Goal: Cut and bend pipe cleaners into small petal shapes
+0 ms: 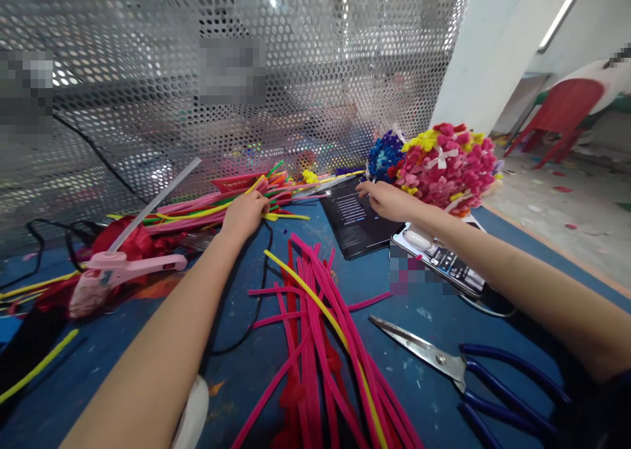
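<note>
At the back of the blue table, my left hand [248,211] has its fingers curled onto a bundle of pink, yellow, green and red pipe cleaners [197,213]. The fingertips are partly hidden among the stems. My right hand [387,200] is over the upper right of a black tablet [351,220] with text on its screen. Its fingers are bent and a little apart, with nothing visible in them; whether they touch the screen I cannot tell. Nearer to me lies a loose pile of magenta pipe cleaners [310,344], crossed by a yellow pipe cleaner [329,315].
Blue-handled scissors [444,360] lie partly open at right. A phone [456,261] with a white earbud case [418,237] sits beneath my right forearm. Fuzzy flower bouquets [446,166] stand behind. At left is a pink glue gun [116,268]. A perforated metal panel [296,61] borders the back.
</note>
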The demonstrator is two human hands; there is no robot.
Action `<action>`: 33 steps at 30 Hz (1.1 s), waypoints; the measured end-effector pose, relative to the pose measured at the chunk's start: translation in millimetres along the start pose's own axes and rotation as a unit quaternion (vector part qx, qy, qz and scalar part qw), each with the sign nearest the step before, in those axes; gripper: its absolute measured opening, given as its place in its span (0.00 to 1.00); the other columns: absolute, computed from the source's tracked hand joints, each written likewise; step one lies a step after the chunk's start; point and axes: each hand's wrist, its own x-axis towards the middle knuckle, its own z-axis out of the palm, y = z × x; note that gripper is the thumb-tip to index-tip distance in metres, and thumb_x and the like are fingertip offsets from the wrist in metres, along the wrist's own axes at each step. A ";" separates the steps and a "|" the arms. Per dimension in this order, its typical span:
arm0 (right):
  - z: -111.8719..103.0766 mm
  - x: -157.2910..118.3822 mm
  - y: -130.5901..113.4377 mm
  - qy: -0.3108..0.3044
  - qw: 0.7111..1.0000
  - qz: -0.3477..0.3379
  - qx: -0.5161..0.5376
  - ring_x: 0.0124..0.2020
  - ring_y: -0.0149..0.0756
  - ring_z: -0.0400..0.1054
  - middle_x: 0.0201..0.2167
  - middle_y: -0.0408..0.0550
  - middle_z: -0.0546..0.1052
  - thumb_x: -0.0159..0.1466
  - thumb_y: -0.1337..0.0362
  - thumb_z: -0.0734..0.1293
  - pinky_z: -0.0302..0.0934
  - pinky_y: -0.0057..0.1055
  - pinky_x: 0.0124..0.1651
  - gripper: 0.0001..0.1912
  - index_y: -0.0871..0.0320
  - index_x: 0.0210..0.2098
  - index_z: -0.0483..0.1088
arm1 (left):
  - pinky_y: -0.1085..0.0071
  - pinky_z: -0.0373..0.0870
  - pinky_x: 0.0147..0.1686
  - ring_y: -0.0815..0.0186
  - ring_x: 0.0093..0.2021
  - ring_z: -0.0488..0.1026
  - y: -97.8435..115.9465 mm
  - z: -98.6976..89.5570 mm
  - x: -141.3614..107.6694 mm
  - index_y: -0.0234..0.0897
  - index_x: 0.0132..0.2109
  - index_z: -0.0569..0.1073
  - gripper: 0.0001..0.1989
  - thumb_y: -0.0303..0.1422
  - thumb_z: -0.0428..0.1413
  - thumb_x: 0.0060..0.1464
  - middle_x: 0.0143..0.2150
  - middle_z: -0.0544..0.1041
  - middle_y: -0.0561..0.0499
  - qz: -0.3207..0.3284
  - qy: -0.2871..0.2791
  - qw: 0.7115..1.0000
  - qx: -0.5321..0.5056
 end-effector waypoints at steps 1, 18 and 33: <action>1.1 -0.3 0.8 0.006 1.000 -0.003 0.001 0.42 0.40 0.65 0.43 0.52 0.73 0.53 0.79 0.56 0.59 0.34 0.44 0.24 0.61 0.49 0.61 | 0.69 0.65 0.39 0.59 0.41 0.71 -0.4 0.6 0.0 0.37 0.35 0.75 0.14 0.27 0.44 0.53 0.40 0.74 0.45 0.001 0.002 1.000 -0.002; -4.2 -3.0 -6.3 0.017 0.998 0.005 0.068 0.36 0.36 0.64 0.33 0.43 0.75 0.44 0.82 0.54 0.57 0.29 0.38 0.22 0.56 0.34 0.61 | 0.68 0.64 0.41 0.59 0.41 0.70 -0.1 1.5 -0.6 0.36 0.28 0.75 0.12 0.26 0.46 0.49 0.40 0.74 0.45 0.006 -0.007 1.000 -0.018; -8.4 -2.9 -12.8 -0.003 1.000 0.003 -0.016 0.35 0.37 0.66 0.27 0.45 0.74 0.44 0.81 0.57 0.57 0.29 0.37 0.15 0.57 0.23 0.64 | 0.67 0.65 0.40 0.57 0.42 0.71 -0.8 5.4 -0.8 0.36 0.34 0.76 0.14 0.26 0.45 0.52 0.41 0.74 0.45 0.008 0.018 1.000 -0.018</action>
